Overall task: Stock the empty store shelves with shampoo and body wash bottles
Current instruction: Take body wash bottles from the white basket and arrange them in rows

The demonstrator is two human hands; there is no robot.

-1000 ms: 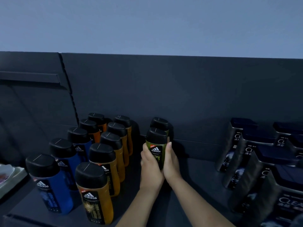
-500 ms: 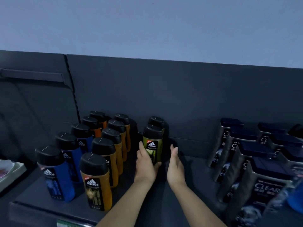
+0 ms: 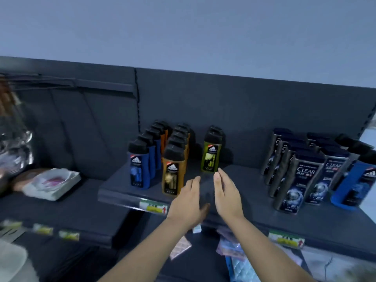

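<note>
A green body wash bottle (image 3: 211,155) with a black cap stands upright on the dark shelf (image 3: 122,193), with another black-capped one right behind it. To its left stand rows of blue bottles (image 3: 139,165) and orange bottles (image 3: 173,171). My left hand (image 3: 188,202) and my right hand (image 3: 226,192) hover in front of the green bottle, fingers apart, holding nothing and touching no bottle. Dark Clear shampoo bottles (image 3: 299,184) fill the shelf's right part.
A blue bottle (image 3: 354,184) leans at the far right of the shelf. White packets (image 3: 53,184) lie on the lower shelf at left, with shiny bags (image 3: 14,147) hanging above them. Price tags (image 3: 153,207) line the shelf edge. Packaged goods (image 3: 234,249) lie below.
Both hands have let go of the green bottle and drawn back toward me. The view has pulled back and shifted, showing more of the shelves.
</note>
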